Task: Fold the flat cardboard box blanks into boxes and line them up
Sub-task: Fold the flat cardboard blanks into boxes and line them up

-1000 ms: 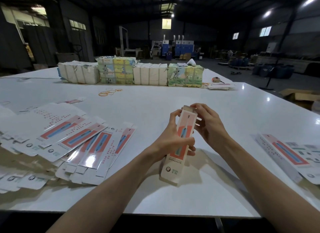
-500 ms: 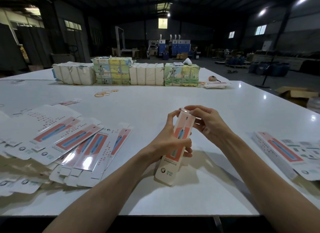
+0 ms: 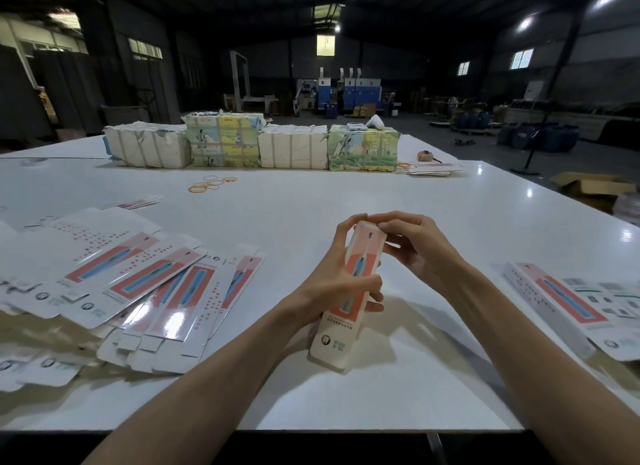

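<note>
A long narrow box (image 3: 349,298), white with a red and blue panel, stands tilted above the white table (image 3: 311,208). My left hand (image 3: 337,279) grips it round the middle, thumb across the front. My right hand (image 3: 415,248) has its fingertips curled onto the box's far top end, where the flap lies folded down. A fanned pile of flat box blanks (image 3: 138,284) lies on the table to the left. At the right edge lie a few more box pieces (image 3: 568,298); I cannot tell whether they are flat or folded.
Wrapped bundles of stock (image 3: 249,141) stand in a row at the far side of the table. Orange rubber bands (image 3: 211,184) lie in front of them. A small stack of blanks (image 3: 433,168) sits far right. An open carton (image 3: 592,187) stands on the floor.
The open top flap, visible a second ago, now lies folded down under my right fingertips. My left hand keeps the same hold on the box.
</note>
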{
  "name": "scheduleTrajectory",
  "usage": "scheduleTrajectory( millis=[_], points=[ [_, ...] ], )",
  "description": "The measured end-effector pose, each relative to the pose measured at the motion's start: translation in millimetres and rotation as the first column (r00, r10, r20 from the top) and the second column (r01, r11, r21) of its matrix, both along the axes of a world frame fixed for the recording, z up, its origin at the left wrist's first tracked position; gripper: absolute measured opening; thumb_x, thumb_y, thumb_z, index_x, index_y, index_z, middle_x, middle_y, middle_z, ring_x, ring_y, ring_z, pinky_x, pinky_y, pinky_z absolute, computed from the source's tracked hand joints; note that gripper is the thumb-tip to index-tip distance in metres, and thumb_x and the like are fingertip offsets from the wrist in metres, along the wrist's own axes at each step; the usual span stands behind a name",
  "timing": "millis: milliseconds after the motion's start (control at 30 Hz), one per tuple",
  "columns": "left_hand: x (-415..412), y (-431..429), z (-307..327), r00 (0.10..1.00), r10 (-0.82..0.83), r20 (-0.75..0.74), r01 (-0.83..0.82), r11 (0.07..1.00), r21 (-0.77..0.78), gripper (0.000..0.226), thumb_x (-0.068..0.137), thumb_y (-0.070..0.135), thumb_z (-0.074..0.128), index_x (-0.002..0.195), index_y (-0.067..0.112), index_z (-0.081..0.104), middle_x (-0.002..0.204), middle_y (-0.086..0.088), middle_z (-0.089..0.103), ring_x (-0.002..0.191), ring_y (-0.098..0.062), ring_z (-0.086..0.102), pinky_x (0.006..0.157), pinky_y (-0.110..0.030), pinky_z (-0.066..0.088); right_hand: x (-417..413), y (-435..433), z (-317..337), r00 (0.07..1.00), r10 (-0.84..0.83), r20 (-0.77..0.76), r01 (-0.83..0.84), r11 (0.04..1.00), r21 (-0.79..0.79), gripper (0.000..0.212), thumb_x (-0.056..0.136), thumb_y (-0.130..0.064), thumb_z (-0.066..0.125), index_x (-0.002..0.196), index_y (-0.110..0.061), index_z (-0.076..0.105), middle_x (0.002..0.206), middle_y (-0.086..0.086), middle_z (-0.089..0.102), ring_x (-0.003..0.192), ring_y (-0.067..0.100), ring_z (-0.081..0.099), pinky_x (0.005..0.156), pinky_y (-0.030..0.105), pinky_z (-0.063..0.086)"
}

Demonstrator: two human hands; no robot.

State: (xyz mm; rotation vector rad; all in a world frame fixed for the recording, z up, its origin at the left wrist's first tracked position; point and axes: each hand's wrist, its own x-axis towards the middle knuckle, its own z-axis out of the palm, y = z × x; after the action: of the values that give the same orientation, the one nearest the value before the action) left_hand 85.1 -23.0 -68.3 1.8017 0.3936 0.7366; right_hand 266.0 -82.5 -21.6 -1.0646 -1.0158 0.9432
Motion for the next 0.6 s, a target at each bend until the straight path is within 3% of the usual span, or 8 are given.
scheduleTrajectory(
  millis=[100, 200, 333, 600],
  points=[
    [1.0, 1.9, 1.4, 0.999, 0.044, 0.029, -0.042, 0.998, -0.053, 0.101, 0.082, 0.014, 0.084, 0.145, 0.061, 0.020, 0.125, -0.008, 0.057, 0.087, -0.031, 0.079, 0.069, -0.035, 0.065, -5.1, 2.9, -4.9, 0.997, 0.078, 0.011, -0.079, 0.996, 0.050, 0.027, 0.104, -0.005, 0.056, 0.118, -0.008, 0.079, 0.122, 0.012, 0.075, 0.116, 0.028, 0.071, 0.089, 0.035, 0.061],
    [2.5, 5.1, 1.4, 0.993, 0.084, 0.087, -0.076, 0.993, -0.093, 0.102, 0.081, 0.008, 0.085, 0.143, 0.061, 0.025, 0.125, -0.009, 0.055, 0.089, -0.028, 0.079, 0.069, -0.036, 0.065, -19.0, 7.2, -10.6, 0.992, -0.072, 0.102, 0.065, 0.996, 0.065, 0.030, 0.102, -0.014, 0.065, 0.132, -0.012, 0.067, 0.121, 0.002, 0.075, 0.112, 0.023, 0.073, 0.089, 0.034, 0.062],
    [2.2, 7.8, 1.3, 0.986, 0.113, 0.124, -0.099, 0.988, -0.119, 0.103, 0.078, 0.007, 0.085, 0.141, 0.064, 0.027, 0.121, -0.007, 0.054, 0.092, -0.021, 0.078, 0.069, -0.038, 0.065, -29.6, 3.5, -16.6, 0.892, -0.220, 0.395, 0.151, 0.968, 0.199, 0.027, 0.104, -0.026, 0.065, 0.127, -0.014, 0.070, 0.113, -0.001, 0.076, 0.102, 0.019, 0.076, 0.082, 0.031, 0.064],
    [3.9, 5.0, -1.2, 0.993, 0.068, 0.100, -0.054, 0.989, -0.135, 0.101, 0.084, 0.004, 0.082, 0.148, 0.059, 0.025, 0.125, -0.013, 0.055, 0.093, -0.026, 0.078, 0.070, -0.036, 0.065, -24.5, 0.1, -18.1, 0.881, -0.261, 0.394, 0.174, 0.954, 0.244, 0.015, 0.102, -0.022, 0.068, 0.112, -0.023, 0.078, 0.104, -0.007, 0.080, 0.096, 0.018, 0.078, 0.080, 0.031, 0.065]
  ],
)
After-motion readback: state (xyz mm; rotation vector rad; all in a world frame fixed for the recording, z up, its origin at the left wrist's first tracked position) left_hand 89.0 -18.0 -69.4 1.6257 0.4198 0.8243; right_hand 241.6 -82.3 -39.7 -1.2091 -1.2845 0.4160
